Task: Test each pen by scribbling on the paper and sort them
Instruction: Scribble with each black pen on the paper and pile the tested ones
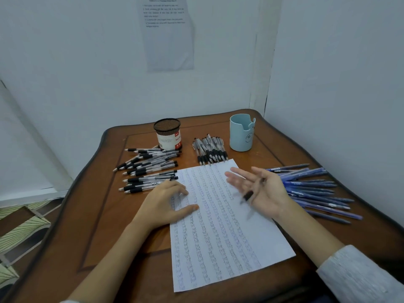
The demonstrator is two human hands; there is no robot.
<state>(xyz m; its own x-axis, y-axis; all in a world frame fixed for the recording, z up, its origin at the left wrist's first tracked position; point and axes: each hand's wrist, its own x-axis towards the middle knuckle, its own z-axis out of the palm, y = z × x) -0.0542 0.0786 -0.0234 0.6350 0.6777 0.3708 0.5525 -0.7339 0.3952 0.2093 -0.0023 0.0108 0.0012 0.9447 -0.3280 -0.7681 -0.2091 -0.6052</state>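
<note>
I see my right hand (270, 193) palm-up with straight fingers, a blurred black pen (248, 195) lying across it. Blue pens (314, 185) fan out just right of it; my left hand (165, 201) presses the paper (218, 241) to its left.

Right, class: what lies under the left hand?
The left hand rests on the left edge of the white scribble-covered paper sheet, which lies on the brown wooden table. Scribbles beneath its fingers are covered.
</note>
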